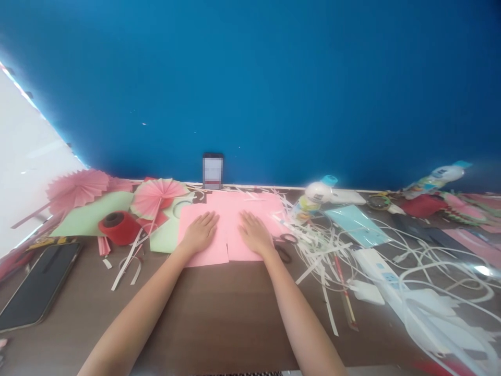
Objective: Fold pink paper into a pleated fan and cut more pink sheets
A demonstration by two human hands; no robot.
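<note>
Sheets of pink paper [229,211] lie on the brown table [219,308] in front of me. My left hand [200,232] rests flat on the left sheet, fingers stretched out. My right hand [254,233] lies flat on the right sheet, fingers out too. Neither hand holds anything. Black-handled scissors [285,247] lie just right of my right hand.
Pink paper fans [158,193] and a red tape roll [116,227] lie at the left, with a phone [37,287] at the front left. A small upright phone [213,171] leans on the blue wall. White paper strips [324,256], glue bottles [319,194] and a power strip [378,266] crowd the right.
</note>
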